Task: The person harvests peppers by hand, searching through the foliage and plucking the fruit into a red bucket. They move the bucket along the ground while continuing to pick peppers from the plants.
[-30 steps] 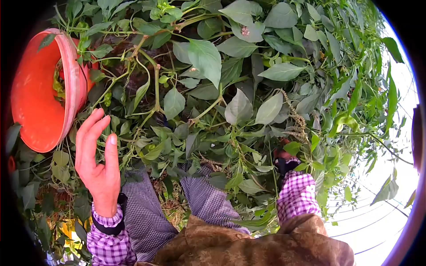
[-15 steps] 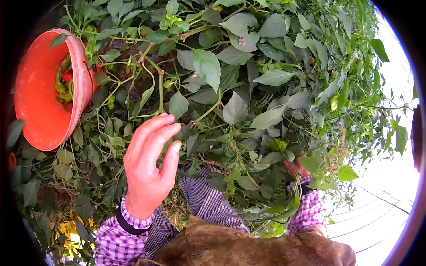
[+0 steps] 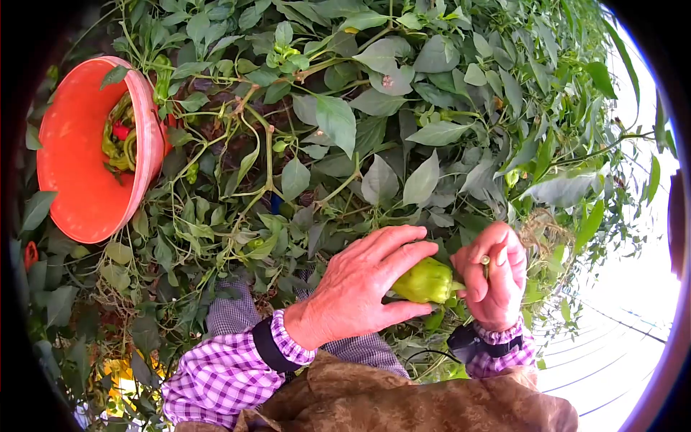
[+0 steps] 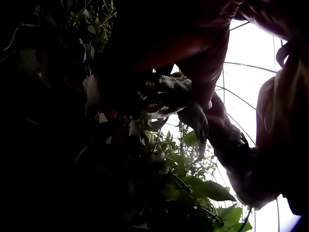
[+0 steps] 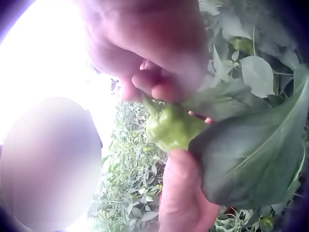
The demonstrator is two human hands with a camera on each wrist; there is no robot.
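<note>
A light green pepper (image 3: 425, 281) lies between both hands, low in front of the body in the head view. My left hand (image 3: 353, 288) holds its body, fingers above and thumb below. My right hand (image 3: 495, 277) has its fingers curled at the stem end and pinches the stem. In the right wrist view the pepper (image 5: 171, 128) sits below the right hand's fingertips (image 5: 152, 87), with the left thumb (image 5: 181, 179) against its side. The left wrist view is dark; the hand (image 4: 188, 53) shows there, and the pepper is hard to make out.
An orange-red bucket (image 3: 83, 158) with green peppers (image 3: 121, 140) and something red inside stands at the upper left among the plants. Dense leaves and branches (image 3: 270, 151) spread ahead. A large leaf (image 5: 251, 150) hangs close to the right wrist camera.
My left hand has moved right from beside the bucket and now holds a pepper. The right hand has come out of the leaves, with its fingers at the pepper's stem.
</note>
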